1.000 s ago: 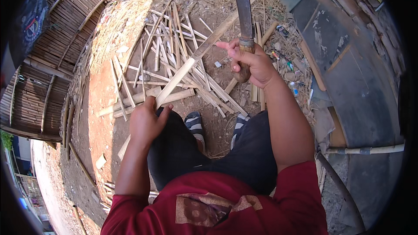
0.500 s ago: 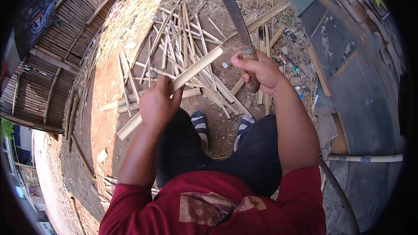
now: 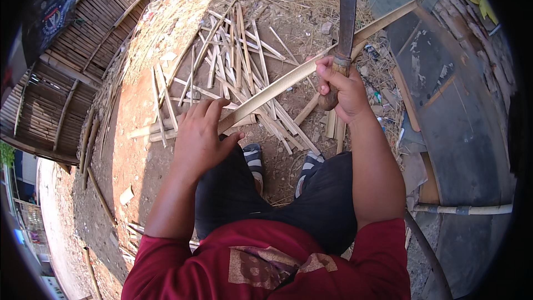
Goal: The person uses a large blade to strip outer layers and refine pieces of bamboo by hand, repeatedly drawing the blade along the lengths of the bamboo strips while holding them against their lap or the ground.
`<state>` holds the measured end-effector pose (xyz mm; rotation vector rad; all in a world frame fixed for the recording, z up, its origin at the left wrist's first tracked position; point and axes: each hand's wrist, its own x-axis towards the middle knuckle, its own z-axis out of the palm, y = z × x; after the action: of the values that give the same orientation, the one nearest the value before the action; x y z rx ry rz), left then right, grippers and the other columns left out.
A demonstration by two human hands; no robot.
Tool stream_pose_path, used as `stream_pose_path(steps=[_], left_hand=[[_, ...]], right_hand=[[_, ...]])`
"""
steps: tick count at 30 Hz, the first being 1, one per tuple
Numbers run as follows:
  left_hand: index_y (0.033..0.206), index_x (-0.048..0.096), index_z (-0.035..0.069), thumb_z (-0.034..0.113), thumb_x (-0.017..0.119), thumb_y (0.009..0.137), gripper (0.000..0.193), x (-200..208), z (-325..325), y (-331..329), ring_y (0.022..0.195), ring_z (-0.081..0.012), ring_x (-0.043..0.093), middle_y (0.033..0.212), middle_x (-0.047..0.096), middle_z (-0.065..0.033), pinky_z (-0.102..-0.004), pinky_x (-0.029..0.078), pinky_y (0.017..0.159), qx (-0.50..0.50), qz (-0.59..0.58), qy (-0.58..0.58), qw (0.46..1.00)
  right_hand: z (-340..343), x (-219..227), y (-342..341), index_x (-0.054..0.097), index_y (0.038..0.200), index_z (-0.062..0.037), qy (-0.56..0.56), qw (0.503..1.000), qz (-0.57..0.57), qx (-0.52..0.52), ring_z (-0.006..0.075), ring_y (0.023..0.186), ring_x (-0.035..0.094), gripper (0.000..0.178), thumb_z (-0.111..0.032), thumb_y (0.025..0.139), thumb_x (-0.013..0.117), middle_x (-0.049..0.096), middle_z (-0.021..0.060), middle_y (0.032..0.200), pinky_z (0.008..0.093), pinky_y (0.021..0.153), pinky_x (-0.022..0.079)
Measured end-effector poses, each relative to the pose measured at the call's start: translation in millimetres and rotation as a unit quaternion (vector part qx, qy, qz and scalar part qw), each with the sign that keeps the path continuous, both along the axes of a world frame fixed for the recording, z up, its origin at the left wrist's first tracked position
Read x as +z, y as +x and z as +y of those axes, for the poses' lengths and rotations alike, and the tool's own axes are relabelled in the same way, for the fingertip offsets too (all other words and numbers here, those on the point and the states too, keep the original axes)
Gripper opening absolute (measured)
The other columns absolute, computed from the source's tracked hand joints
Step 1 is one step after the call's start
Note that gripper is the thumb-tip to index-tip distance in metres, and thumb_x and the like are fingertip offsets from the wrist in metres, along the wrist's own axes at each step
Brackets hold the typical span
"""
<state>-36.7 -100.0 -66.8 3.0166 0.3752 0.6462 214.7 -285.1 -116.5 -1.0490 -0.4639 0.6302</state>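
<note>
My right hand [image 3: 347, 91] is closed round the wooden handle of a machete [image 3: 347, 11], whose dark blade points up and away from me. The fingers of the same hand also meet a long split bamboo strip [image 3: 272, 93], which slants from lower left to upper right and passes behind the blade. At the strip's near end is my left hand [image 3: 201, 136], its thumb and fingers spread apart, with the strip's end lying between them. Part of that end is hidden by the hand.
A loose pile of split bamboo sticks [image 3: 239, 61] covers the dirt in front of my feet. Thicker bamboo pieces [image 3: 158, 130] lie at its left. Dark boards [image 3: 461, 116] stand along the right, and a woven bamboo wall [image 3: 100, 28] is at the far left.
The bamboo strip has slid up and to the right. My left hand has loosened from its grip on it. My right hand and the machete have shifted right, and the blade stands more upright.
</note>
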Motion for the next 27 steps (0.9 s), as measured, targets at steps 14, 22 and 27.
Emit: stream_pose_path(steps=[14,22,27], left_hand=[[0.123,0.063,0.005,0.023,0.082,0.087,0.045,1,45,-21,0.073,-0.0099,0.063,0.087,0.066,-0.0006,-0.0242,0.051,0.065,-0.051,0.356,-0.612,0.704],[0.097,0.061,0.007,0.021,0.081,0.09,0.026,-25,28,-27,0.062,-0.0038,0.05,0.075,0.058,0.006,-0.0209,0.039,0.054,-0.04,0.169,-0.629,0.758],[0.096,0.059,0.006,0.02,0.083,0.089,0.029,-34,9,-19,0.064,-0.0042,0.053,0.074,0.059,0.0034,-0.0214,0.041,0.055,0.069,0.088,-0.543,0.832]], right_hand=[[-16,-2,25,0.065,0.107,-0.0051,0.082,0.996,0.005,-0.022,0.0077,0.066,0.053,0.011,-0.01,0.097,0.066,0.064,0.0196,0.129,0.0255,0.065,0.046],[-34,6,38,0.068,0.107,-0.0042,-0.207,0.925,-0.273,-0.165,0.0164,0.076,0.065,0.029,-0.024,0.089,0.079,0.072,0.008,0.092,0.0337,0.071,0.051],[-6,15,-16,0.069,0.111,-0.0043,-0.315,0.81,-0.494,-0.003,0.0347,0.086,0.069,0.04,-0.03,0.082,0.081,0.071,0.0185,0.088,0.0428,0.079,0.054]])
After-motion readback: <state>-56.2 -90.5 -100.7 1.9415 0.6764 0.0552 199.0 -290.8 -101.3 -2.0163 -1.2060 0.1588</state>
